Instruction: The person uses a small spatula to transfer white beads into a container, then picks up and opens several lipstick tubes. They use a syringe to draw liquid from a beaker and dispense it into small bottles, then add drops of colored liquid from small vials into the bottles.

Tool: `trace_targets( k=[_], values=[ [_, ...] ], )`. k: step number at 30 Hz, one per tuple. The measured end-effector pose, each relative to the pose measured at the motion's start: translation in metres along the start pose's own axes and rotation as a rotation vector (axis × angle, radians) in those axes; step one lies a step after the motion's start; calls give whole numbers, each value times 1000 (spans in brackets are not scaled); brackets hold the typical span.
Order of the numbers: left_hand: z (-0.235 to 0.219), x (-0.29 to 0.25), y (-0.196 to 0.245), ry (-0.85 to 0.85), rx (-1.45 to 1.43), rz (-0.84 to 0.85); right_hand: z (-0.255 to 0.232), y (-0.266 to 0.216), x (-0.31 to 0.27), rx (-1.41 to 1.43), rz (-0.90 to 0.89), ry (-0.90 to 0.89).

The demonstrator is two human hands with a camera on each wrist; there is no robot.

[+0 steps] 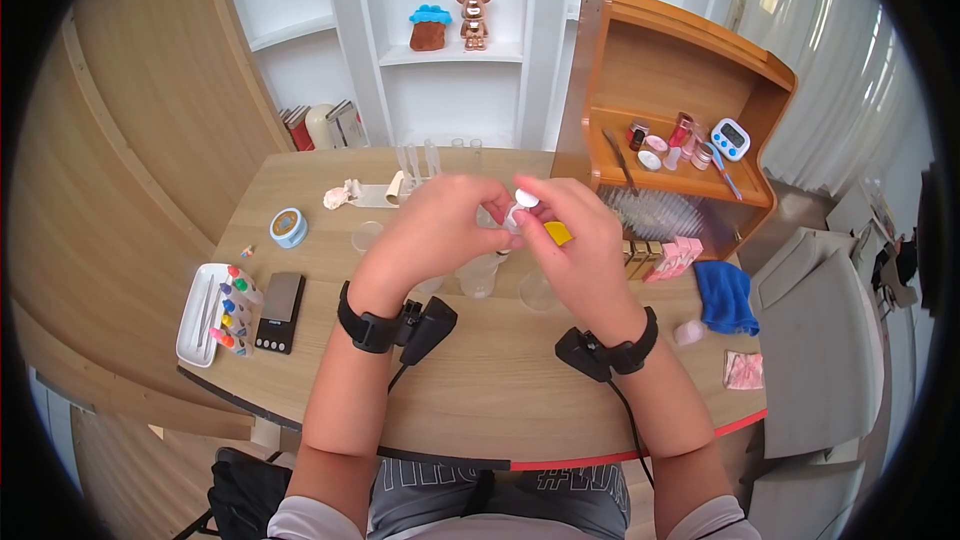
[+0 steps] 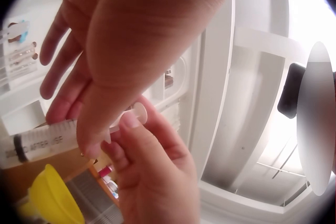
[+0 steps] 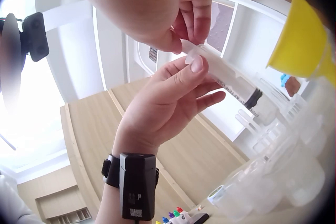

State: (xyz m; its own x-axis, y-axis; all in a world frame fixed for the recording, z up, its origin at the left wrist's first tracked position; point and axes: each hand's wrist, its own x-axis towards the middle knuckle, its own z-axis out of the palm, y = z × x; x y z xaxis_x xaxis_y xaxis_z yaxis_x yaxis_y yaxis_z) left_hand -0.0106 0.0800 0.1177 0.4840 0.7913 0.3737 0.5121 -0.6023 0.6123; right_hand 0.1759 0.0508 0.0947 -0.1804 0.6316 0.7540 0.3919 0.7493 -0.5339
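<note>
Wooden table (image 1: pixel 460 400) — syringe (image 3: pixel 231 79) in both hands, white shelves (image 1: pixel 450 55) behind

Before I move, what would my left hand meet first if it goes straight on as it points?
Your left hand would probably meet your right hand, also at the syringe; exact depth is unclear.

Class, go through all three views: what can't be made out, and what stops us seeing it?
- Tip of the syringe: cut off by the left edge, left wrist view.
- Its full printed wording: blurred, right wrist view.
- Part of the yellow funnel: behind the right hand, head view.
- Digits on the timer: too small, head view.
</note>
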Motion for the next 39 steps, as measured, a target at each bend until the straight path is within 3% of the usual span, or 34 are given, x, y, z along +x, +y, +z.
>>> trace_targets(
  k=[8, 11, 17, 26, 39],
  values=[
    [-1, -1, 4, 25, -47, 13, -4, 0, 0, 36, 52, -27],
    [-3, -3, 8, 68, -71, 29, -6, 1, 3, -86, -79, -51],
    [-9, -7, 17, 115, -23, 46, -6, -4, 2, -76, -83, -62],
    [-8, -6, 18, 157, -57, 77, 1, 9, -4, -60, -111, 41],
    [-8, -5, 21, 164, -10, 85, 2, 9, -5, -156, -158, 54]
  ],
)
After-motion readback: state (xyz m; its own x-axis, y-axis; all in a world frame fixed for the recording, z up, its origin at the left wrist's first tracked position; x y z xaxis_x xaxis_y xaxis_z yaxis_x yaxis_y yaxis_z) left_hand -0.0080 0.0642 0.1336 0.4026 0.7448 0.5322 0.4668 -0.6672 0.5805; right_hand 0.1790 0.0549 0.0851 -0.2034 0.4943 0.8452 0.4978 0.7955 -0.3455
